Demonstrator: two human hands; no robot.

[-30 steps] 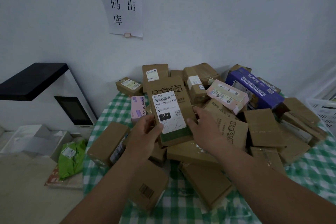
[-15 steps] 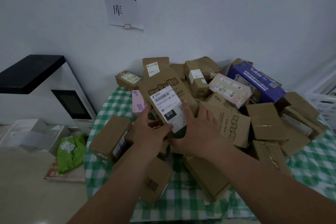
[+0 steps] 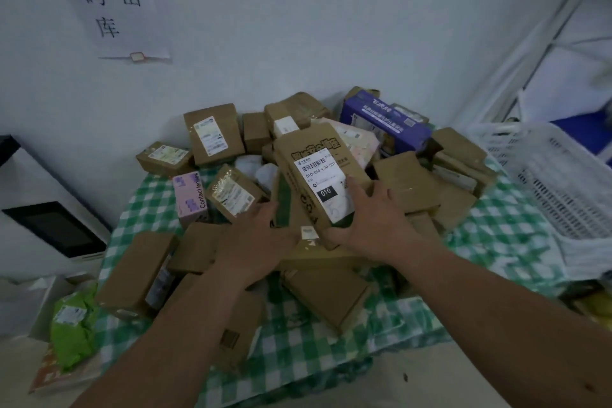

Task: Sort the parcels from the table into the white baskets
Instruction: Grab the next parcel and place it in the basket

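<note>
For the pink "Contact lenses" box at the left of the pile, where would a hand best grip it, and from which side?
Grip the pink contact lens box across its two long side faces, coming from above on its left. It stands on edge on the checked tablecloth; its left face is open, while a taped brown parcel crowds its right, so fingers there need to slip in carefully.

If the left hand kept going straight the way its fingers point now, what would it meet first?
The left hand points forward and slightly right, its fingertips already at the near lower edge of the labelled brown parcel that the right hand grips. It would likely press into that parcel first, though depth is unclear.
</note>
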